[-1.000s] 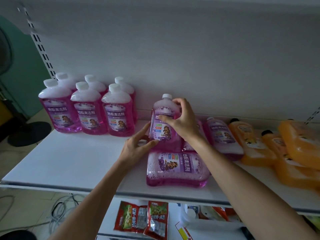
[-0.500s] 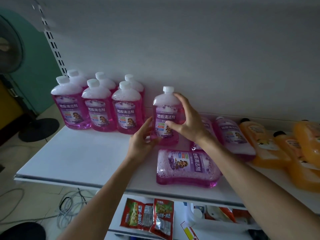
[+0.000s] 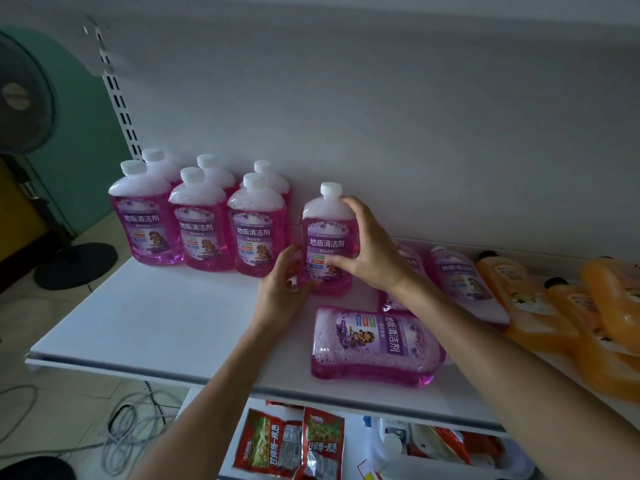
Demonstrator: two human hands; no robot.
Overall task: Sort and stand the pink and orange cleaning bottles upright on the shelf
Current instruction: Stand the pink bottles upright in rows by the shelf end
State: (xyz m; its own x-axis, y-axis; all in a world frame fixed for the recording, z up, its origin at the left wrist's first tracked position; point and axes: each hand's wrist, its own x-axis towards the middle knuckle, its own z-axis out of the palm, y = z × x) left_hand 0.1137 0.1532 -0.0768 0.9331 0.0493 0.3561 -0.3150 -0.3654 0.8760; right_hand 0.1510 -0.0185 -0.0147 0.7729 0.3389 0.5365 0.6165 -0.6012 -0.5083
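An upright pink bottle (image 3: 327, 237) with a white cap stands on the white shelf (image 3: 156, 313), a little right of several upright pink bottles (image 3: 201, 220) at the back left. My right hand (image 3: 367, 247) grips its right side and label. My left hand (image 3: 282, 289) holds its lower left edge. Another pink bottle (image 3: 374, 344) lies flat near the shelf's front edge. Two more pink bottles (image 3: 460, 278) lie behind my right arm, one partly hidden. Several orange bottles (image 3: 568, 313) lie flat at the right.
A slotted shelf upright (image 3: 117, 95) runs up the back wall. Snack packets (image 3: 291, 441) and other goods fill the lower shelf. Cables (image 3: 131, 420) lie on the floor at the left, beside a standing fan (image 3: 24, 98).
The held pink bottle went from tilted to upright and shifted left toward the standing group. My left hand closed in onto its lower left side.
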